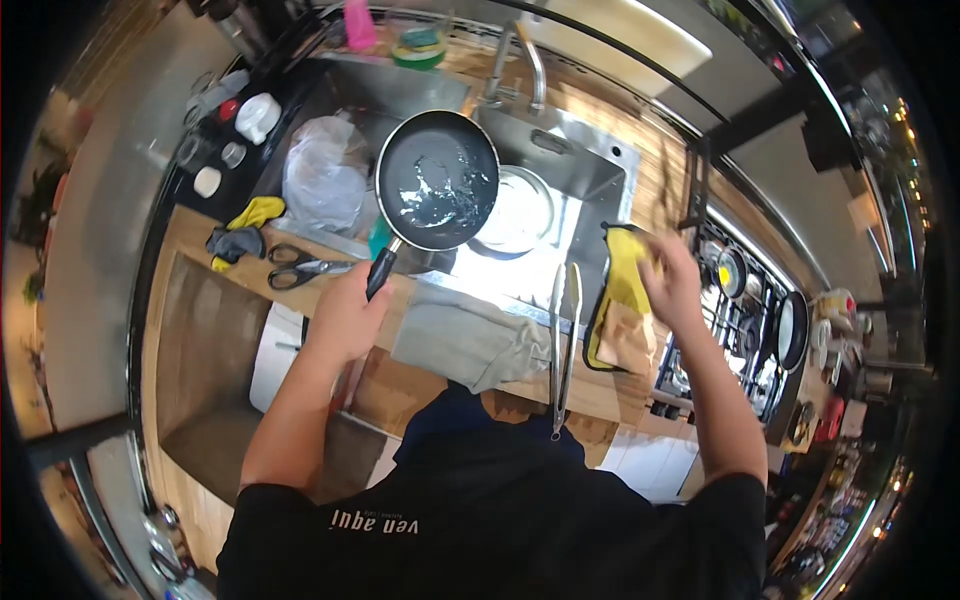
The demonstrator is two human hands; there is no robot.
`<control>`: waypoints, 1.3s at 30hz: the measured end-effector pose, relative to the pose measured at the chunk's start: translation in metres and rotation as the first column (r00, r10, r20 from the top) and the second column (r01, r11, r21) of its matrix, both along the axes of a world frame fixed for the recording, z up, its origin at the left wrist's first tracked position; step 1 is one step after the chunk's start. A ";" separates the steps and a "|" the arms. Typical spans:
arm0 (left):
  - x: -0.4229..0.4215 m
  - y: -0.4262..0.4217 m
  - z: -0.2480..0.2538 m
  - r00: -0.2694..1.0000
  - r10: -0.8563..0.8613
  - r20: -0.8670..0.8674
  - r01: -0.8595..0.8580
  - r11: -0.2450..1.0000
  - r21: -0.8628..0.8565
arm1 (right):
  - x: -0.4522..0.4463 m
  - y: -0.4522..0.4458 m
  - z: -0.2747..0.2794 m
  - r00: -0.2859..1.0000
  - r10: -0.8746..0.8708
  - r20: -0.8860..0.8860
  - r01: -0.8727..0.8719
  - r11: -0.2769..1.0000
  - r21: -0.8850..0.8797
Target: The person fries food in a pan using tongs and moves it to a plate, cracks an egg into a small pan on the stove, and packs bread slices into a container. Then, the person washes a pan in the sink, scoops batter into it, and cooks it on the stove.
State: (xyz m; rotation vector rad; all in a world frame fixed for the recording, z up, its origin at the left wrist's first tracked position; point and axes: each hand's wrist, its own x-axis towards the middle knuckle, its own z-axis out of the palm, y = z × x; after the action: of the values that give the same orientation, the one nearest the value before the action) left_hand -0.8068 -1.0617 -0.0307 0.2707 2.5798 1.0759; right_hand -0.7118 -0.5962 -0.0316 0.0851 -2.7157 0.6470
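My left hand [348,318] is wrapped round the black handle of a dark frying pan [437,180], held over the sink. White residue or foam marks the pan's inside. My right hand [668,275] is over the upper right edge of a yellow cloth [627,262] with black edging, thumb and fingers apart; its fingertips are slightly blurred. A brown piece [627,335] lies on the cloth's lower part. Metal tongs [562,350] lie across the counter's front edge, and a grey cloth [465,338] is draped left of them. A round metal vessel [515,212] is in the sink, partly behind the pan.
Left of the pan are a plastic bag [326,175], black scissors [300,267] and yellow-and-grey gloves or cloths [240,238]. The faucet [530,65] rises behind the sink [600,180]. A stove [745,330] with pans is at right.
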 end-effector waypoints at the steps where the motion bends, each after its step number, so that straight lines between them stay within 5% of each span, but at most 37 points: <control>1: -0.002 0.002 -0.008 1.000 -0.019 -0.025 0.020 0.999 0.047 | 0.050 -0.002 0.006 0.998 -0.060 0.028 0.062 0.995 -0.073; 8: -0.013 0.039 -0.056 0.994 -0.108 -0.030 0.112 0.981 0.161 | 0.365 -0.063 -0.036 0.692 -0.639 0.334 0.696 0.714 -0.077; 9: -0.014 0.045 -0.058 0.987 -0.109 0.114 0.076 0.962 0.262 | 0.401 -0.078 -0.057 0.619 -0.658 0.429 0.759 0.642 -0.111; 11: -0.004 0.063 -0.059 0.928 -0.122 0.351 -0.049 0.897 0.439 | 0.461 -0.110 -0.099 0.532 -0.623 0.573 0.821 0.545 -0.170; 14: 0.020 0.096 -0.038 0.871 -0.179 0.458 -0.084 0.863 0.498 | 0.546 -0.149 -0.177 0.457 -0.510 0.728 0.862 0.458 -0.220; 18: 0.050 0.125 -0.035 0.855 -0.270 0.442 0.004 0.856 0.517 | 0.637 -0.193 -0.240 0.328 -0.346 0.879 0.937 0.233 -0.259; 22: 0.066 0.136 -0.032 0.919 -0.231 0.318 0.047 0.868 0.495 | 0.718 -0.235 -0.257 0.313 -0.367 0.876 0.948 0.061 -0.313; 25: 0.065 0.138 -0.024 0.941 -0.106 0.322 -0.035 0.915 0.403 | 0.780 -0.265 -0.276 0.274 -0.371 0.887 0.955 -0.008 -0.298; 27: 0.045 0.130 -0.046 0.998 -0.058 -0.004 0.058 0.994 0.096 | 0.830 -0.285 -0.309 0.270 -0.395 0.878 0.935 -0.108 -0.337; 28: 0.037 0.128 -0.053 0.998 -0.063 -0.016 0.064 0.994 0.088 | 0.849 -0.290 -0.318 0.279 -0.390 0.877 0.931 -0.114 -0.347; 30: 0.028 0.127 -0.056 0.957 -0.079 -0.279 0.043 0.990 -0.132 | 0.879 -0.302 -0.331 0.314 -0.438 0.842 0.930 -0.034 -0.365; 31: 0.033 0.129 -0.046 0.954 -0.087 -0.287 0.047 0.989 -0.143 | 0.888 -0.305 -0.334 0.203 -0.389 0.899 0.974 -0.017 -0.228; 33: 0.042 0.131 -0.029 0.908 -0.158 -0.387 0.026 0.946 -0.324 | 0.903 -0.314 -0.336 0.183 -0.369 0.911 0.974 -0.055 -0.218; 39: 0.021 0.106 -0.042 0.832 -0.189 -0.522 -0.053 0.909 -0.413 | 0.909 -0.330 -0.327 0.179 -0.378 0.909 0.954 -0.158 -0.254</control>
State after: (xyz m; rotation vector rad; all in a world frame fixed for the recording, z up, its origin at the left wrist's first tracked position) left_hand -0.7859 -0.9556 -0.0725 0.6448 3.1934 0.4248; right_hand 0.1975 -0.9260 -0.3584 -2.1872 -1.6313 1.6708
